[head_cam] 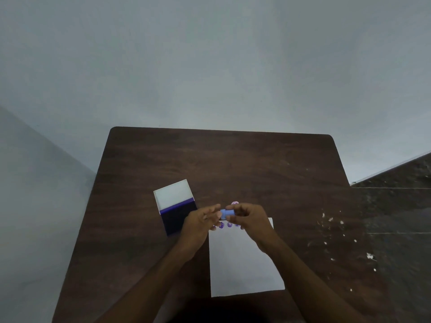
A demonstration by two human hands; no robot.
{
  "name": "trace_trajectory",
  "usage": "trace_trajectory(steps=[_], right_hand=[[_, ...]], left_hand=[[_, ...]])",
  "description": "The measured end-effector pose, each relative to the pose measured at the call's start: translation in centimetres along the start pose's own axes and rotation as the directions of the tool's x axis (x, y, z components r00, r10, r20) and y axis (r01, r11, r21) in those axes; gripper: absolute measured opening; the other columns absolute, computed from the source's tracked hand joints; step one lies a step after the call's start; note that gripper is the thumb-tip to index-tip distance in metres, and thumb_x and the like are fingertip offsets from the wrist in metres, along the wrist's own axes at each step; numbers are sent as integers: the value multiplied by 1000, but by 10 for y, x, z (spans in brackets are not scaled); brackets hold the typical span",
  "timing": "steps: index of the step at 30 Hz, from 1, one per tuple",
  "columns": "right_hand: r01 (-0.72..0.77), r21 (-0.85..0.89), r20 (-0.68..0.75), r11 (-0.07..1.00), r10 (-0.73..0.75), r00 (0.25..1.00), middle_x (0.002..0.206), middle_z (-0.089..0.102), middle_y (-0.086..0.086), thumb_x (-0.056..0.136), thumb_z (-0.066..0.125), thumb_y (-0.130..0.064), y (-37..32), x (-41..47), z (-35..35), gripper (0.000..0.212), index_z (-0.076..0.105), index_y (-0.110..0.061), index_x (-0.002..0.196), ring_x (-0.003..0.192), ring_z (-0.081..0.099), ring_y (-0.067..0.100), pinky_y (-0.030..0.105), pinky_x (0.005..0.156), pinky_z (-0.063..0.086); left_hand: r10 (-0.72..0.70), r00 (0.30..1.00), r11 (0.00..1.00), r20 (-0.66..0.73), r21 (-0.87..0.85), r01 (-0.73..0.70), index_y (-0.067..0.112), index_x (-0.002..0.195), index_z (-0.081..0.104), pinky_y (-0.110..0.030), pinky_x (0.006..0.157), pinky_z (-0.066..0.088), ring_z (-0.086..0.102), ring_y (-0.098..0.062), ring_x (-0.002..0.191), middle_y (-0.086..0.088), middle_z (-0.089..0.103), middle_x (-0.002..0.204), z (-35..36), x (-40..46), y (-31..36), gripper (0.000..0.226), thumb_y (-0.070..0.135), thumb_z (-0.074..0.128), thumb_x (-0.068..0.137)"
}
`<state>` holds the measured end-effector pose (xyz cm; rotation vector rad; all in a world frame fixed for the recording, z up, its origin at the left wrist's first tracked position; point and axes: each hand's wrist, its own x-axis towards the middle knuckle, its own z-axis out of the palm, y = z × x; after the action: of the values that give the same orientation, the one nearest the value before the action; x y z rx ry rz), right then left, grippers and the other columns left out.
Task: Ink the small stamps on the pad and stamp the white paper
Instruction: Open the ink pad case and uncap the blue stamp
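A small blue stamp (226,213) is held between both my hands above the top edge of the white paper (242,262). My left hand (200,221) pinches its left end and my right hand (250,216) grips its right end. Three purple prints (225,225) show in a row along the paper's top edge, partly hidden under my fingers. A pink stamp (234,203) peeks out just behind my right hand. The open ink pad (177,217), dark purple with its white lid (173,197) folded back, lies left of the paper, partly covered by my left hand.
The brown wooden table (233,164) stands against a pale wall. To the right is a dark speckled floor (396,217) with white flecks. The table's right edge runs near those flecks.
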<state>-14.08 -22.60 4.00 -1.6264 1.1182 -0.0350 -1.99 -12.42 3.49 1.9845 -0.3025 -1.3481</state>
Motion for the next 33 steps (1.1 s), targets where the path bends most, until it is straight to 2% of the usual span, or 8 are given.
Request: trace_trajectory(steps=[5, 12, 17, 20, 23, 27, 30, 33], right_hand=[[-32, 104, 48, 994, 27, 998, 90, 71, 6, 81, 72, -10, 0, -7, -1, 24, 72, -8, 105, 67, 63, 11, 13, 58, 52], [-25, 205, 62, 978, 13, 998, 86, 73, 10, 82, 72, -11, -1, -13, 0, 18, 73, -6, 99, 65, 65, 16, 24, 71, 57], [-16, 211, 69, 977, 2, 998, 90, 74, 10, 81, 73, -11, 0, -13, 4, 21, 73, -7, 101, 71, 68, 16, 25, 77, 58], [-20, 227, 69, 974, 4, 998, 91, 74, 9, 81, 73, -12, 1, -14, 7, 22, 73, -7, 103, 73, 69, 16, 20, 73, 57], [-40, 290, 83, 956, 16, 996, 92, 75, 8, 84, 70, -16, 0, -16, 8, 22, 73, -9, 104, 79, 69, 20, 23, 76, 57], [-145, 526, 171, 838, 63, 983, 100, 74, 14, 88, 63, -12, -3, -20, 8, 20, 71, -5, 105, 91, 70, 31, 36, 88, 57], [-246, 699, 267, 672, 74, 961, 103, 73, 14, 92, 56, -5, -9, -26, 8, 20, 70, -3, 106, 91, 71, 27, 33, 86, 58], [-316, 768, 346, 557, 55, 937, 102, 72, 15, 94, 52, -4, -12, -31, 9, 24, 66, 1, 113, 88, 69, 24, 33, 88, 57]], left_hand=[[80, 996, 996, -28, -30, -81, 2, 114, 66, -34, 91, 50, 64, -33, 102, -19, 69, 107, 1, -11, -5, 31, 23, 59, 93], [195, 973, 973, -119, -98, -207, 14, 109, 72, -13, 71, 51, 68, -15, 89, -4, 74, 99, -1, -21, -16, 26, 23, 71, 84], [225, 965, 959, -138, -142, -244, 16, 106, 74, -19, 77, 55, 70, -16, 89, 0, 75, 97, -4, -24, -21, 25, 22, 74, 81], [257, 956, 950, -141, -144, -277, 17, 105, 74, -17, 74, 56, 71, -12, 87, 3, 75, 95, -6, -26, -23, 23, 20, 73, 82], [281, 953, 939, -116, -171, -297, 21, 104, 73, -17, 74, 56, 71, -10, 87, 5, 76, 94, -12, -28, -24, 20, 19, 71, 84], [284, 953, 925, -109, -230, -302, 27, 102, 73, -16, 75, 55, 70, -8, 91, 8, 75, 97, -19, -30, -28, 19, 23, 70, 84], [278, 954, 916, -114, -267, -299, 26, 106, 71, -19, 79, 56, 69, -9, 96, 8, 74, 102, -26, -30, -35, 22, 26, 69, 84], [271, 955, 905, -119, -306, -295, 23, 110, 69, -22, 80, 57, 70, -12, 96, 6, 74, 105, -34, -33, -42, 25, 24, 69, 84]])
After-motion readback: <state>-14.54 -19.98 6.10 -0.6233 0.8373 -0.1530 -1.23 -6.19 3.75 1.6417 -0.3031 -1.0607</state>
